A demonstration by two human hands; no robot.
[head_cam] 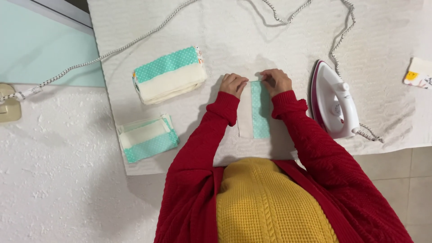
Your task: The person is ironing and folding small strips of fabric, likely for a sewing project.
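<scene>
i see both arms stretched fwd, left hand (233, 84) and right hand (275, 81) curled knuckles-up, fingertips pinching the far end of 1 teal/cream fabric strip (254, 110) lying flat btw the sleeves on the ironing cloth (225, 27).

We are wearing a bright red knitted cardigan, open down the front, its long sleeves ending in ribbed cuffs that are bunching at the wrists. Beneath it we are wearing a mustard-yellow sweater in waffle knit, with a cable pattern running down the middle. Both hands are showing bare beyond the cuffs.
</scene>
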